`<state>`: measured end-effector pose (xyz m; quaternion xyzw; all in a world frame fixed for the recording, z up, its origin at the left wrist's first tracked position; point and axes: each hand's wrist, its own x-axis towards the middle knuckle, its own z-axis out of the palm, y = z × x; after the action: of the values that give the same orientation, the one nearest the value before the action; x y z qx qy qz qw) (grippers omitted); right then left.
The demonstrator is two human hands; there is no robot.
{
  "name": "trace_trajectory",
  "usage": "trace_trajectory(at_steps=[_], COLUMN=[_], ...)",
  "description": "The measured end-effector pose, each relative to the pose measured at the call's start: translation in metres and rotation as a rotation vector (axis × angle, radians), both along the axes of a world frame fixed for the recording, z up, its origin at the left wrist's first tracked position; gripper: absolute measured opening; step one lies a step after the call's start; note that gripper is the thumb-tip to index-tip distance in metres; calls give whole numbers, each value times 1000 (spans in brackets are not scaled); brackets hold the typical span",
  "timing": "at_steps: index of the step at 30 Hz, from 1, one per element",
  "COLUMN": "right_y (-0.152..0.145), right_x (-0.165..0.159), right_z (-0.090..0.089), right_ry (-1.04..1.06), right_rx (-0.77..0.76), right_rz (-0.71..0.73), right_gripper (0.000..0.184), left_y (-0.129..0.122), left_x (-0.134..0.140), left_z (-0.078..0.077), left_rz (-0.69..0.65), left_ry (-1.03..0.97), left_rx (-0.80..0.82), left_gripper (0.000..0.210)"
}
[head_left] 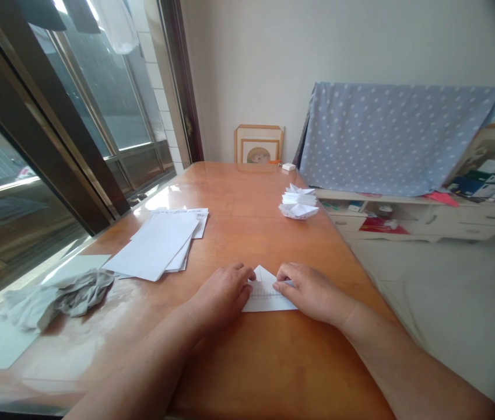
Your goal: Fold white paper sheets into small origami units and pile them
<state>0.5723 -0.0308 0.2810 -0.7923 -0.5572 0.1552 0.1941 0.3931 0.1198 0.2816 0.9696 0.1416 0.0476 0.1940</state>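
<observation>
A folded sheet of white paper point(269, 302) lies on the wooden table before me, its top coming to a point and its lower edge straight. Faint printed or written marks run across its middle. My left hand point(224, 291) grips its left side, with the fingers curled and the thumb pressed at the edge. On the opposite side my right hand point(311, 290) pinches the paper's right edge between thumb and bent fingers. Part of each side edge is hidden under the fingers.
Left of my hands lies a stack of white sheets point(155, 245), near a crumpled grey cloth point(83, 291). Pointed folded paper pieces point(298, 203) sit piled at the table's right edge. A small white box point(288, 167) stands at the far end of the wooden table point(238, 227).
</observation>
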Motion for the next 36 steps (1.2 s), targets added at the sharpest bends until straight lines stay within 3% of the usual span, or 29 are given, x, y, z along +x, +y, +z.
trace_trajectory(at_steps=[6, 13, 17, 20, 22, 36], right_y=[1, 1, 2, 2, 2, -6], right_x=[-1, 0, 0, 2, 2, 10], right_z=[-2, -5, -7, -9, -11, -7], right_ry=[-33, -50, -58, -62, -62, -167], right_rx=[-4, -10, -10, -7, 1, -66], right_rz=[-21, -25, -22, -24, -23, -95], right_gripper=[18, 20, 20, 20, 19, 16], left_y=[-1, -2, -24, -47, -56, -59], left_x=[-1, -7, -10, -13, -16, -31], left_z=[-4, 16, 22, 18, 14, -13], left_rz=[60, 182, 95, -77, -114, -60], left_ry=[-48, 1, -17, -10, 12, -24], left_rx=[28, 193, 175, 172, 184, 221], left_gripper=[28, 29, 33, 37, 40, 47])
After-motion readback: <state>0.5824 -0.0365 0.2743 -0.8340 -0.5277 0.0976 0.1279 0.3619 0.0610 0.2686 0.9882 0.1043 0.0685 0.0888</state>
